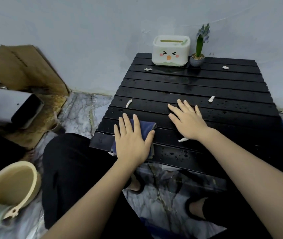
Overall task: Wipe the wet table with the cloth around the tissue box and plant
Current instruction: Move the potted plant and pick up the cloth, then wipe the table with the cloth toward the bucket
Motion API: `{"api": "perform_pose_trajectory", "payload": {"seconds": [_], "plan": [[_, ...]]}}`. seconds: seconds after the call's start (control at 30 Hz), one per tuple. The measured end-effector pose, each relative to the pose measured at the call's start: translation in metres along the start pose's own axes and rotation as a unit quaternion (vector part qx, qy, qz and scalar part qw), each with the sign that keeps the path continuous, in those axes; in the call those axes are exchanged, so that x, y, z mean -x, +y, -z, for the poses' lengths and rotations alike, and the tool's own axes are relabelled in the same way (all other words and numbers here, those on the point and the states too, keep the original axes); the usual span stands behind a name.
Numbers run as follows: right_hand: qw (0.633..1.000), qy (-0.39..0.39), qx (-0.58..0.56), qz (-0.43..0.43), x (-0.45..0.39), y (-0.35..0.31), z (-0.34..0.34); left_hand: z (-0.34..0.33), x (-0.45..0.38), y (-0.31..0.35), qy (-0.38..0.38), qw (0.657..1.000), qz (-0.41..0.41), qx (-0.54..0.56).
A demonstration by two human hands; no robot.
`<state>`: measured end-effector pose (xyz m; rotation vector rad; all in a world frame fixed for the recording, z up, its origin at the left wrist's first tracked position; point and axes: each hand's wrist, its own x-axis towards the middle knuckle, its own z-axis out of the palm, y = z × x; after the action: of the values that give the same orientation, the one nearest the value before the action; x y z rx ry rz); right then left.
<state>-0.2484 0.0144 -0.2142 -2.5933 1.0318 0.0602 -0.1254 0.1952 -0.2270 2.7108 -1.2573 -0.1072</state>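
Left hand (132, 140) fingers spread flat on the cloth (146, 125); right hand (188, 122) fingers splayed on the table (206, 83).

dim, even indoor light with soft, faint shadows. the wet black table (197, 87) shows a pale sheen near its far end. wide-angle bending curves the edges. the beige bucket (11, 185) at lower left is smeared and blurred.
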Motion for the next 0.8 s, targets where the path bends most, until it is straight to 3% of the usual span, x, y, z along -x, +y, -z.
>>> {"api": "perform_pose_trajectory", "payload": {"seconds": [0.33,0.47,0.63,0.8], "plan": [[0.999,0.04,0.032,0.02,-0.001,0.004,-0.007,-0.005,-0.032,0.02,0.018,0.999,-0.043,0.014],[0.998,0.053,0.026,0.023,-0.001,0.006,-0.005,-0.002,-0.053,0.025,0.002,0.989,-0.143,0.042],[0.997,0.069,0.006,0.016,-0.001,0.008,-0.003,0.005,-0.039,0.019,-0.03,0.95,-0.291,0.107],[0.998,0.066,-0.008,0.016,-0.002,0.009,-0.002,-0.002,0.013,0.006,0.055,0.916,-0.331,0.221]]}}
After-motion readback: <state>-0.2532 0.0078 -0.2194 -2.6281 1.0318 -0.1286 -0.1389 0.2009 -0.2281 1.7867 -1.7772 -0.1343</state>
